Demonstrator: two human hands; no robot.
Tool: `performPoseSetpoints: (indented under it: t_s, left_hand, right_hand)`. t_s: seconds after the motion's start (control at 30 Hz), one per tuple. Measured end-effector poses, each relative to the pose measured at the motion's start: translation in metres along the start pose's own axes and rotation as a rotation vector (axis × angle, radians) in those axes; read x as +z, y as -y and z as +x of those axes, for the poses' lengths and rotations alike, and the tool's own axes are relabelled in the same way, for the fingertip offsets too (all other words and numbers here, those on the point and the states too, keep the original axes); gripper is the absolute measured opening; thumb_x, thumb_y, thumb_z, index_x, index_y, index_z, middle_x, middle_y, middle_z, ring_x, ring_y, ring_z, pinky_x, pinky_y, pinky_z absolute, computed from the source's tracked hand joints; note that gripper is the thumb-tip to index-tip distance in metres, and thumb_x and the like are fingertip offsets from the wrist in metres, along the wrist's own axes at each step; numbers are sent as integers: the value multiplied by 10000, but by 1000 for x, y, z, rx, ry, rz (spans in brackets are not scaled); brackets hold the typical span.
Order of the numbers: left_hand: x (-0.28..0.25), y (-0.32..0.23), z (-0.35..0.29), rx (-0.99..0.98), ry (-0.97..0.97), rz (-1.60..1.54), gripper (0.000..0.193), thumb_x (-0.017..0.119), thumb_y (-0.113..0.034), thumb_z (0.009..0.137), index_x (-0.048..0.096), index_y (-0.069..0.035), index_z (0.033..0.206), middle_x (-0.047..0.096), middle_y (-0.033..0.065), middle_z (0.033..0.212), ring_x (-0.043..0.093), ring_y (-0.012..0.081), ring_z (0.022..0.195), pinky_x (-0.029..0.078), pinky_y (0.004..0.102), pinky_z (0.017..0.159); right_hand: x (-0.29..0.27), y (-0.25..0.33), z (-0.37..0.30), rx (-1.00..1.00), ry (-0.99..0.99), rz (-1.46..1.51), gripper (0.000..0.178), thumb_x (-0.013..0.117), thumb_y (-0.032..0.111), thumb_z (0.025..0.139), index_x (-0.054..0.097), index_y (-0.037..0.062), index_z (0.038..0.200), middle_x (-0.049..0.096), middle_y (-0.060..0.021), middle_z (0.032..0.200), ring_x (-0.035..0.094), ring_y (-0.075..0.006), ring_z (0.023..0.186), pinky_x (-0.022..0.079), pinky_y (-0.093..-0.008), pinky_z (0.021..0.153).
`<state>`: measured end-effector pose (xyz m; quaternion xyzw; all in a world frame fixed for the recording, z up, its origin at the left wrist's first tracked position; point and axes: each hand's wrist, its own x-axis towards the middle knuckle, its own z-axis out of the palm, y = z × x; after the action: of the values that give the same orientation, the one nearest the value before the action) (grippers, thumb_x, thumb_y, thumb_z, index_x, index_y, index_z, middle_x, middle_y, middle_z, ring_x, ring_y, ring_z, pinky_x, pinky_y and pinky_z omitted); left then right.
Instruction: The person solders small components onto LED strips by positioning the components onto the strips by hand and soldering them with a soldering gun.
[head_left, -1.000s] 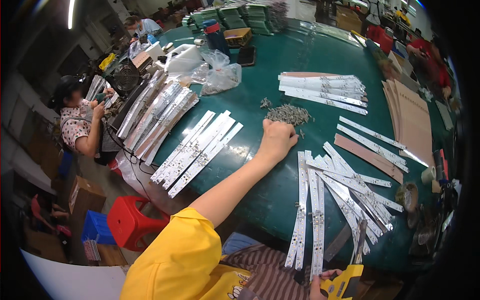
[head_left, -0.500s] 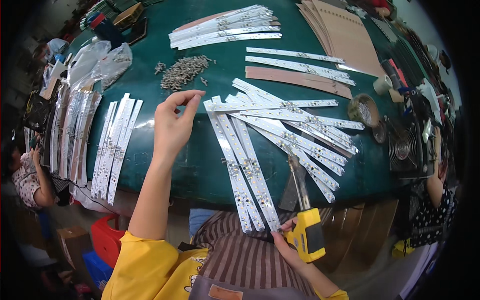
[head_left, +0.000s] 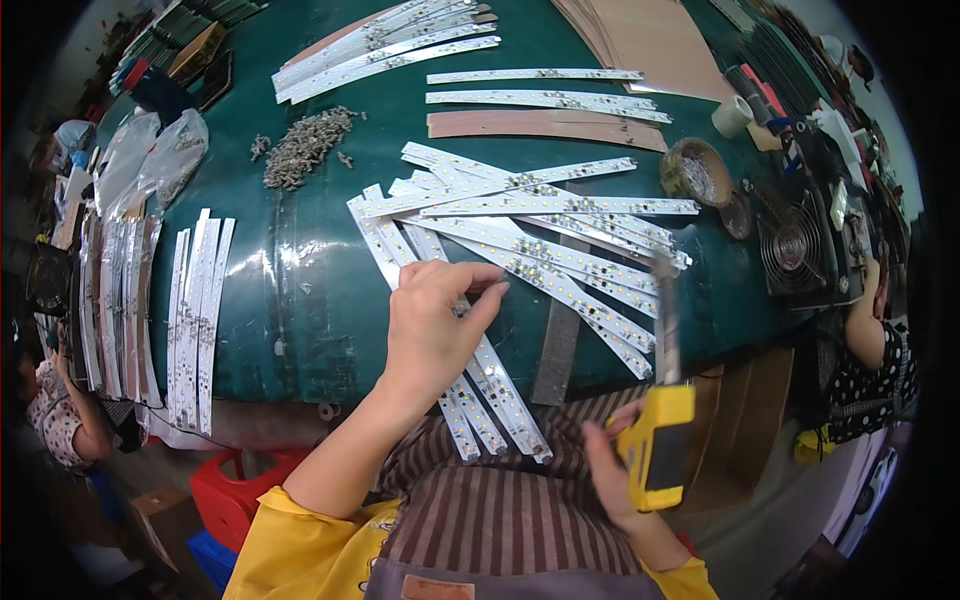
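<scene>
My left hand (head_left: pixel 437 318) is above the fanned white LED strip boards (head_left: pixel 520 405), thumb and forefinger pinched together. Whatever the pinch holds, if anything, is too small to make out. In my right hand (head_left: pixel 615 470) is a yellow and black soldering gun (head_left: pixel 662 445), its metal barrel pointing up and slightly blurred. The barrel's end overlaps the right ends of more crossed LED strip boards (head_left: pixel 560 208) in the picture. Under these lies a dark flat bar (head_left: pixel 556 350), partly hidden.
Small grey parts lie heaped (head_left: pixel 305 148) on the green table (head_left: pixel 290 300). More LED boards (head_left: pixel 200 320) lie left, others (head_left: pixel 390 45) at the back. A round tin (head_left: pixel 697 172) and a fan (head_left: pixel 790 248) stand right. Other people sit at both sides.
My left hand has come right and nearer, from beside the heaped parts to over the boards. The soldering gun has moved right and up, away from the boards' near ends. The view has shifted.
</scene>
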<state>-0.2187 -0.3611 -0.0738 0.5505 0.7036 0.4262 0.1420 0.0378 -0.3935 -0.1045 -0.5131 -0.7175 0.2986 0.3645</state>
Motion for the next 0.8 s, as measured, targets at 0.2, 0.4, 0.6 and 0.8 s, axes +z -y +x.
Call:
performPoseSetpoints:
  t_s: [0.2,0.4,0.6,0.8]
  left_hand:
    - [18,5,3,59,-97,161,115,789,-87,740,739,-72,843,696,42,767,610,193,687,411,322,790]
    - [18,6,2,78,-110,189,127,789,-85,733,743,-84,852,680,32,745,600,180,673,373,322,800]
    - [15,2,3,123,-110,242,124,785,-80,733,742,-96,849,677,21,742,588,171,661,363,319,789]
    - [9,-1,-6,49,-81,189,123,783,-74,729,743,-99,843,687,19,750,601,160,675,373,321,782]
  right_hand:
    - [-12,6,56,-161,-176,-155,534,826,73,710,536,15,1155,600,-142,1016,612,-303,900,484,-355,806]
    - [-15,12,74,-266,-141,-191,445,782,-24,733,537,17,1102,606,-105,976,635,-237,858,488,-319,775]
    - [-22,10,66,-205,-133,-133,383,793,58,721,598,19,1049,628,-136,975,634,-275,846,502,-322,766]
    - [-21,10,40,-116,-163,-147,436,860,89,675,613,47,1031,618,-105,983,646,-262,802,511,-323,724]
